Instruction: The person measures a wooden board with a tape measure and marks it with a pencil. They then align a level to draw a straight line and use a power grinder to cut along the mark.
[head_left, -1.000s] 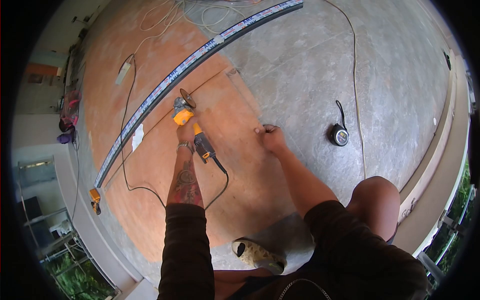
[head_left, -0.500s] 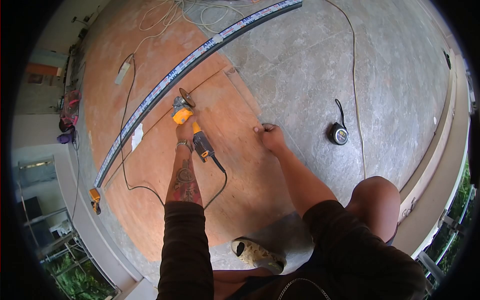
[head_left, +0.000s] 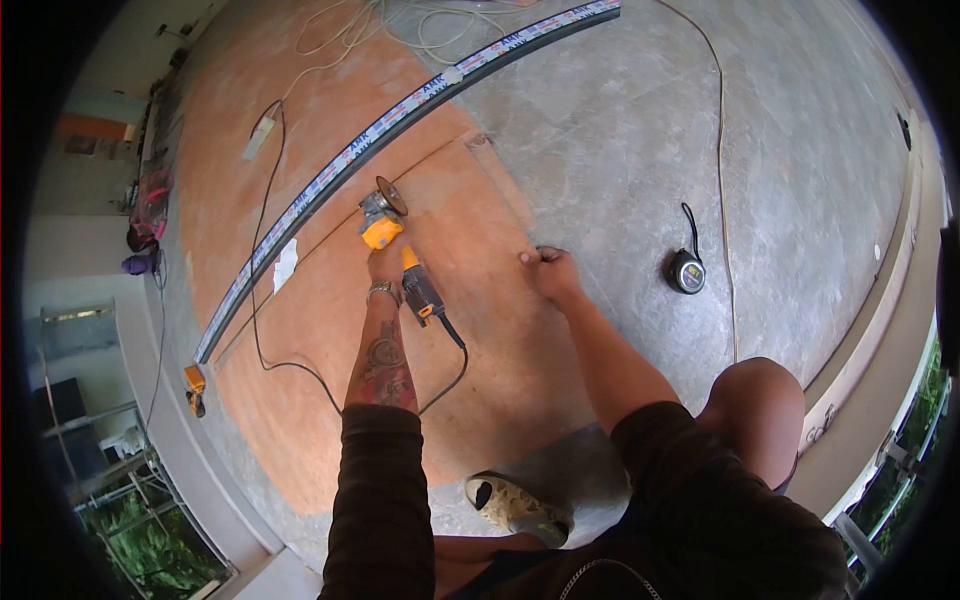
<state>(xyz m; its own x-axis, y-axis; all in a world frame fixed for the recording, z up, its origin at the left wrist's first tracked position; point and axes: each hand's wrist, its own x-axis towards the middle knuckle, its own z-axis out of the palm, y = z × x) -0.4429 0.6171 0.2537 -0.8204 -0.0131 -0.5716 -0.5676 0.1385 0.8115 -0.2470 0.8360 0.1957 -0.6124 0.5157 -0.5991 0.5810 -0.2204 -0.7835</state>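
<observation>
Angle grinder [head_left: 410, 261] was held by the left grip [head_left: 384, 266], closed around its body, over the middle of a reddish-brown board [head_left: 480, 330]; whether the wood was touched by the tool could not be told. The board was laid flat on a grey, mottled floor [head_left: 620, 170], its face marked by stains and crossed by a dark seam. The room was bounded on the right by a long ledge [head_left: 868, 312] and on the left by a pale wall [head_left: 75, 245], with greenery visible through openings on both sides.

At the board's right edge the right grip [head_left: 552, 272] was placed, fingers curled; whether anything was pinched in it could not be made out.

Counted were one grinder, fitted with one disc [head_left: 391, 196]; one long strip [head_left: 350, 150] in blue-and-white printed film, stretched from the board's left edge to beyond its right; one tape measure [head_left: 686, 271] with one loop, set on the floor past the right edge; one white scrap [head_left: 285, 266] beside the strip; one yellow-and-black object [head_left: 195, 390], too small to be identified, near the strip's left end; one pale cord [head_left: 721, 150] along the floor; and one patterned shoe [head_left: 515, 508] by the board's near edge.
</observation>
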